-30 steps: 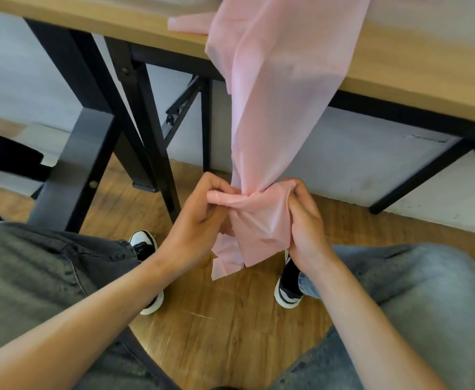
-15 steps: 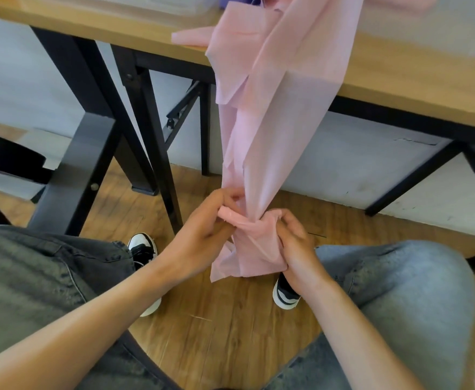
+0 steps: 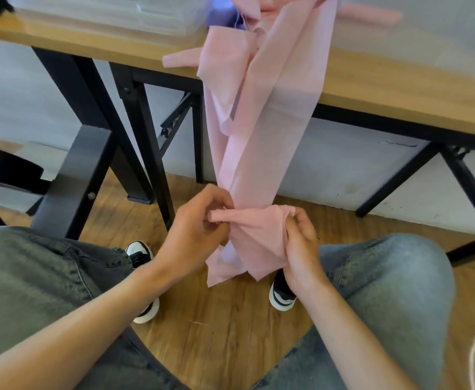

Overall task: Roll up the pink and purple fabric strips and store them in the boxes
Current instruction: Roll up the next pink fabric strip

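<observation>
Left hand: we find the left hand (image 3: 194, 229) curled, its fingers (image 3: 216, 198) and thumb pinching the left end of a rolled fold of the pink fabric strip (image 3: 270, 122).
Right hand: the right hand (image 3: 301, 246) grips the fold's right end, fingers (image 3: 301, 220) curled round the cloth.
Pink fabric strip: we see it hang from the desk (image 3: 399, 91) above the fingers straight down to them; between the two hands it is bunched into a short horizontal roll, with loose tails dropping just below the fingers.
Purple fabric: a small purple patch (image 3: 225, 18) shows on the desk, well above the fingers, beside the pink heap.
Box: a clear box (image 3: 104, 12) sits on the desk, up and left of the fingers; we cannot tell its contents.
Floor: wooden floor (image 3: 216, 333) beneath the fingers, between the person's knees.
</observation>
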The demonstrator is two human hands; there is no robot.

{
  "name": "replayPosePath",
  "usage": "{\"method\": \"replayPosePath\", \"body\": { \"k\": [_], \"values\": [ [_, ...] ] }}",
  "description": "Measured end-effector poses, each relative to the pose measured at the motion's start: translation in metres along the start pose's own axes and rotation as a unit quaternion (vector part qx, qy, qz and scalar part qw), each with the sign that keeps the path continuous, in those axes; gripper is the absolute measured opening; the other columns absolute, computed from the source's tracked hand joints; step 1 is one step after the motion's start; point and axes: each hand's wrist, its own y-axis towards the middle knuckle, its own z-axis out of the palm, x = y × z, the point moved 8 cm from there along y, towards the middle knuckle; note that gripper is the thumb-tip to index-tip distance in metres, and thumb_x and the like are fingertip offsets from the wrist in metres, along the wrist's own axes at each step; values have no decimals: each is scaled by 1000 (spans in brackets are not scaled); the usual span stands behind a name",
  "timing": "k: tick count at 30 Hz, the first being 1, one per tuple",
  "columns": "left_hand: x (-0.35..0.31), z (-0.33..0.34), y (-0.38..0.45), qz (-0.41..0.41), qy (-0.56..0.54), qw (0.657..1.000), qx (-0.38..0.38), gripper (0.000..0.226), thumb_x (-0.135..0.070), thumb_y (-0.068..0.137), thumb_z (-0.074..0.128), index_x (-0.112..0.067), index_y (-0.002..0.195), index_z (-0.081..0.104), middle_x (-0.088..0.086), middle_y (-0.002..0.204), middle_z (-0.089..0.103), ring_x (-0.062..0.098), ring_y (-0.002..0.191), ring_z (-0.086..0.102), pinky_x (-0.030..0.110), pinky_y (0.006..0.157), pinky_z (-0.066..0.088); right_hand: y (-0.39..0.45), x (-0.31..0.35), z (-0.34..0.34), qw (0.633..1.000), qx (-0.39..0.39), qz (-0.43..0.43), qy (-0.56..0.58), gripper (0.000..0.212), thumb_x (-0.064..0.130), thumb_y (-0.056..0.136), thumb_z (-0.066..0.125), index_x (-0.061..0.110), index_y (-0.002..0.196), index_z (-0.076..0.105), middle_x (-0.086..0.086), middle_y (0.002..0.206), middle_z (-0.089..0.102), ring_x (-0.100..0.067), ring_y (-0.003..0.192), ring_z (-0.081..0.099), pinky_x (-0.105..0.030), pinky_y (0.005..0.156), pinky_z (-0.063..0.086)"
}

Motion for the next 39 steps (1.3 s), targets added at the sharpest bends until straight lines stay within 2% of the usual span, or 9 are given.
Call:
{"method": "replayPosePath", "body": {
  "k": [5,9,13,17,21,25,30,34,39],
  "values": [
    [-9,-12,-2,1,33,999,-1,21,-5,91,73,-16,109,71,-8,105,71,15,101,71,33,82,63,-14,24,-9,999,-14,-36,17,17,13,105,49,14,91,59,-1,87,62,-14,82,58,-29,73,46],
    [-10,-16,-7,-57,-32,997,32,26,0,94,65,-17,113,71,-6,108,72,19,109,69,39,90,61,-24,41,-19,997,-30,-72,15,27,6,100,47,17,76,53,-2,75,52,-16,73,47,-30,64,37],
    [-15,-16,-19,-115,-126,985,29,30,2,101,54,-16,122,66,-2,110,72,23,107,70,48,83,63,-38,61,-23,993,-20,-116,25,26,1,99,46,15,79,53,-3,74,51,-14,68,45,-26,57,35],
    [-24,-20,-30,-143,-236,961,-31,31,-8,104,50,-19,130,65,7,118,68,34,110,68,51,83,62,-55,79,-21,987,-5,-142,69,22,1,103,45,11,86,56,2,75,62,-9,65,57,-22,51,45],
    [-32,-24,-38,-154,-302,935,-99,31,-11,104,51,-22,130,63,14,116,70,35,107,69,49,85,62,-66,93,-19,981,11,-171,93,22,4,104,48,15,93,62,-4,89,68,-17,79,65,-33,57,56],
    [-44,-27,-40,-164,-280,940,-109,35,-8,107,42,-24,130,63,16,113,72,39,101,71,57,84,60,-71,107,-21,977,13,-194,92,16,8,103,54,17,95,65,-8,95,66,-27,86,62,-39,60,59],
    [-61,-29,-34,-142,-231,958,-93,40,-37,99,47,-17,130,62,13,113,73,34,97,74,59,83,60,-77,123,-20,974,17,-212,75,11,11,102,56,18,100,64,0,90,69,-18,79,66,-32,55,58],
    [-75,-33,-27,-84,-222,971,-42,34,-8,108,42,-22,135,55,10,116,73,32,103,72,53,82,62,-79,126,-20,976,18,-203,76,10,10,102,56,15,101,65,-1,89,70,-18,77,67,-30,52,56],
    [-94,-46,-19,35,-114,992,-37,36,-13,87,69,-13,121,60,5,115,74,22,108,73,42,84,63,-78,128,-15,982,50,-173,58,16,7,102,54,15,98,67,-2,89,72,-20,81,70,-34,54,58]
  ]
}}
